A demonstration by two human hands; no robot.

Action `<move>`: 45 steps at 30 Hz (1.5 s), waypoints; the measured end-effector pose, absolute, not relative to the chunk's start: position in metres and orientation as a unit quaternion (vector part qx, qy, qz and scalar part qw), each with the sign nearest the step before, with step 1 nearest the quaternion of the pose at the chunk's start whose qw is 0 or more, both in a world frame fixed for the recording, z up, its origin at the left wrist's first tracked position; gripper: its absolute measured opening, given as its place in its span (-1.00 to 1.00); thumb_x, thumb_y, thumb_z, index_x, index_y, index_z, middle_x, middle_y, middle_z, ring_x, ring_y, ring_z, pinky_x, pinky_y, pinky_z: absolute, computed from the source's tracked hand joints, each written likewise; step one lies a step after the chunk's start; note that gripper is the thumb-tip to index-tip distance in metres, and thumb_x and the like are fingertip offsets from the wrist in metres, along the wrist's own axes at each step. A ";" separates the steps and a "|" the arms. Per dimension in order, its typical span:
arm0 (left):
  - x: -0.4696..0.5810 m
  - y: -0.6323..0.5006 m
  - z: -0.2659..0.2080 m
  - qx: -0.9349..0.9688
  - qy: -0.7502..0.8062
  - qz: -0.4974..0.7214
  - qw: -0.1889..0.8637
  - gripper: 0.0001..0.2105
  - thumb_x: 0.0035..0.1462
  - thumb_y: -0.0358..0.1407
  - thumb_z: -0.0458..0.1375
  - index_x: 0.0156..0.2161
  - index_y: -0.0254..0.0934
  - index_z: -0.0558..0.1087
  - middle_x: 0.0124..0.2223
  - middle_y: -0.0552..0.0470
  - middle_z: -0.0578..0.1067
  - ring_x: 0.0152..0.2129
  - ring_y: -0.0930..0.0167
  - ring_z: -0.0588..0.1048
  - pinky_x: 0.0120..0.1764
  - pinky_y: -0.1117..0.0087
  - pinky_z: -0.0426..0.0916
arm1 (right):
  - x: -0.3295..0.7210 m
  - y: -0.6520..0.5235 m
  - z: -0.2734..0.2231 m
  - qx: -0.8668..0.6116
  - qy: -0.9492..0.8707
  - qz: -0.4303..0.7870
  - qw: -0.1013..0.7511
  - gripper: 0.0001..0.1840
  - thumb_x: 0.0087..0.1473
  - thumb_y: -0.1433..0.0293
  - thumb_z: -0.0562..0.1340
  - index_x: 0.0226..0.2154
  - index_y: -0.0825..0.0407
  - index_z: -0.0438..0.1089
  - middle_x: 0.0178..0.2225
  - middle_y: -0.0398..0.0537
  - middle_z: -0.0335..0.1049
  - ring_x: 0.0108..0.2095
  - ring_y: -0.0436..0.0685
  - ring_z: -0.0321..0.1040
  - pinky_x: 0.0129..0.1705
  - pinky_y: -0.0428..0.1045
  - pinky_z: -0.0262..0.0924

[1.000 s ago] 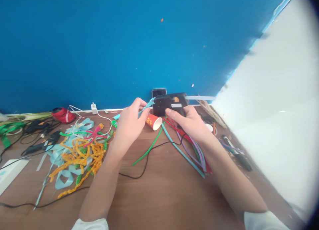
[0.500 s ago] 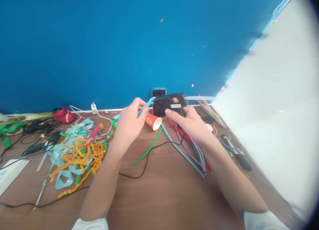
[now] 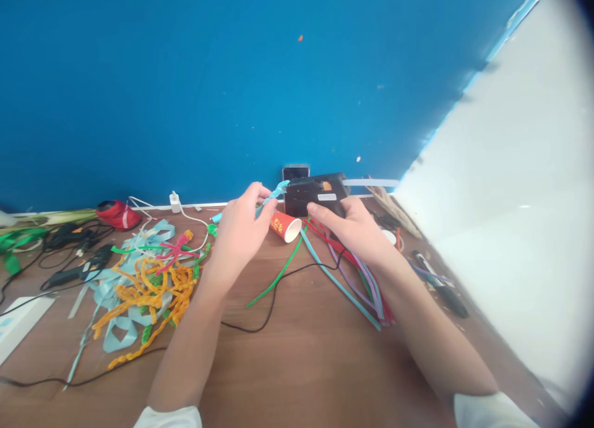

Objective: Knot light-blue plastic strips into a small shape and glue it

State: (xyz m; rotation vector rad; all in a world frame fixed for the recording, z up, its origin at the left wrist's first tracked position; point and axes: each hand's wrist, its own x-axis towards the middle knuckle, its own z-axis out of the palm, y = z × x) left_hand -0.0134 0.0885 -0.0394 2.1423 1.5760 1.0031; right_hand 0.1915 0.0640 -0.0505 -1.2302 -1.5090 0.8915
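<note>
My right hand (image 3: 350,221) is wrapped round the grip of a black glue gun (image 3: 309,196), a pale glue stick (image 3: 371,182) poking out of its back end. The gun's nozzle points left and meets the tip of a light blue twisted strip (image 3: 277,193). Thumb and fingers of my left hand (image 3: 245,224) pinch that strip; whether it is ribbon or pipe cleaner I cannot tell. Just below the strip a red paper cup (image 3: 285,226) lies on its side, its white mouth facing right. My left hand hides part of the strip's lower end.
On the left lies a heap of orange pipe cleaners (image 3: 153,286) and light blue ribbon (image 3: 123,332). A second glue gun (image 3: 78,268) and a white power strip (image 3: 23,323) are further left. Coloured strips (image 3: 366,286) and a black cord (image 3: 260,329) cross the wooden table.
</note>
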 end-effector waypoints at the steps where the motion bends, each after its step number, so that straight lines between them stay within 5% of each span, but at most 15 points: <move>1: -0.013 0.089 -0.039 0.744 0.551 0.347 0.149 -0.81 0.30 -0.15 0.05 -0.19 -0.19 0.43 -0.25 -0.01 0.60 -0.40 0.35 0.53 -0.33 0.36 0.36 | 0.192 0.064 -0.051 -0.508 -0.617 0.367 0.477 -0.61 0.13 0.07 0.29 -0.26 0.07 0.55 -0.46 -0.15 0.33 -0.46 0.01 0.15 -0.42 -0.06 0.02; 15: -0.012 0.088 -0.039 0.746 0.555 0.343 0.135 -0.80 0.31 -0.14 0.04 -0.21 -0.18 0.43 -0.28 -0.01 0.60 -0.40 0.33 0.53 -0.35 0.36 0.33 | 0.190 0.062 -0.045 -0.510 -0.606 0.386 0.473 -0.60 0.12 0.07 0.29 -0.48 0.06 0.37 -0.57 -0.22 0.20 -0.51 -0.02 0.10 -0.45 -0.06 -0.08; 30: -0.012 0.088 -0.038 0.760 0.538 0.344 0.125 -0.86 0.28 -0.20 0.10 -0.22 -0.18 0.46 -0.19 0.03 0.62 -0.25 0.32 0.54 -0.18 0.31 0.32 | 0.189 0.063 -0.047 -0.541 -0.586 0.368 0.478 -0.60 0.08 0.05 0.31 -0.48 0.05 0.40 -0.55 -0.19 0.22 -0.51 -0.01 0.11 -0.47 -0.05 -0.10; 45: -0.013 0.089 -0.039 0.751 0.551 0.344 0.115 -0.82 0.31 -0.16 0.07 -0.21 -0.19 0.46 -0.23 0.01 0.62 -0.29 0.31 0.55 -0.27 0.34 0.29 | 0.188 0.062 -0.043 -0.519 -0.600 0.377 0.478 -0.67 0.11 0.11 0.30 -0.38 0.06 0.50 -0.55 -0.21 0.19 -0.49 -0.01 0.12 -0.44 -0.06 -0.05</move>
